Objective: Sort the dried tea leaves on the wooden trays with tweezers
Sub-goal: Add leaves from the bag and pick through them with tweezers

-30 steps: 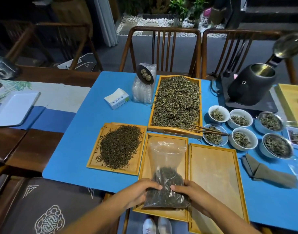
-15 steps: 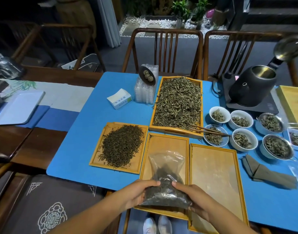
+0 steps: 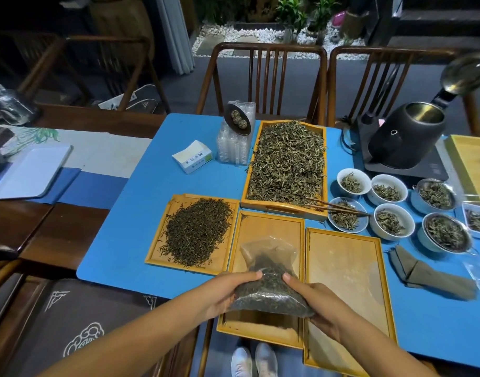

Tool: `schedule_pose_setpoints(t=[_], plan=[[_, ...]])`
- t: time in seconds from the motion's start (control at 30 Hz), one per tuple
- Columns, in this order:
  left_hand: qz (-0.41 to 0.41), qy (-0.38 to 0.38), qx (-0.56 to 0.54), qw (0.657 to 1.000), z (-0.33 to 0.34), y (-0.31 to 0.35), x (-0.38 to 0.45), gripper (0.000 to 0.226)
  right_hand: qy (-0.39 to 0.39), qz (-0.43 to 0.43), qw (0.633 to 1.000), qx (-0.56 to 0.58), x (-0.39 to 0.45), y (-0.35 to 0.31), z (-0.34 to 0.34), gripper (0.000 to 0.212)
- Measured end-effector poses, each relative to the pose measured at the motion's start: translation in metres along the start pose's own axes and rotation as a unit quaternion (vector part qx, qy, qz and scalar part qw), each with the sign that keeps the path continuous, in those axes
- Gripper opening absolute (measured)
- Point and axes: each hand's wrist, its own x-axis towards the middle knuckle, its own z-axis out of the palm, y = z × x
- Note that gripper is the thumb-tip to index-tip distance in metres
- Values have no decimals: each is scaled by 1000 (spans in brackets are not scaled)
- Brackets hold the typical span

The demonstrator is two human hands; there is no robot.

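A clear plastic bag of dark tea leaves (image 3: 268, 289) is held over the middle wooden tray (image 3: 268, 227), lying nearly flat with its open end pointing away. My left hand (image 3: 225, 292) grips its left side and my right hand (image 3: 317, 306) its right side. A bare tray (image 3: 347, 273) lies to the right. On the left, a tray (image 3: 157, 254) carries a heap of dark leaves (image 3: 198, 232). A deeper tray (image 3: 285, 208) behind holds greenish leaves (image 3: 287, 161). Wooden tweezers (image 3: 339, 208) rest across its near right corner and a glass bowl (image 3: 347, 217).
White cups (image 3: 353, 182) and strainers (image 3: 445, 232) with leaves stand at the right, beside a black kettle (image 3: 404, 140) and a folded grey cloth (image 3: 429, 276). A small white box (image 3: 192, 156) and stacked clear cups (image 3: 233, 142) sit behind. Two chairs (image 3: 268, 77) line the far edge.
The bag has tipped from upright to nearly flat, its empty top collapsing toward the tray. Both hands kept their hold at its sides.
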Motion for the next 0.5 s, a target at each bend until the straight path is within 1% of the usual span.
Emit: schedule_pose_setpoints(t=[0.17,0.5], plan=[[-1,-12,-5,1000,-1,-2,-5,53,8,-8,1000,-11,-4,0,4,67],[1,-14,-20,1000,-1,-4,-15,52,20,-13,1000,-20,-11,2,9,68]])
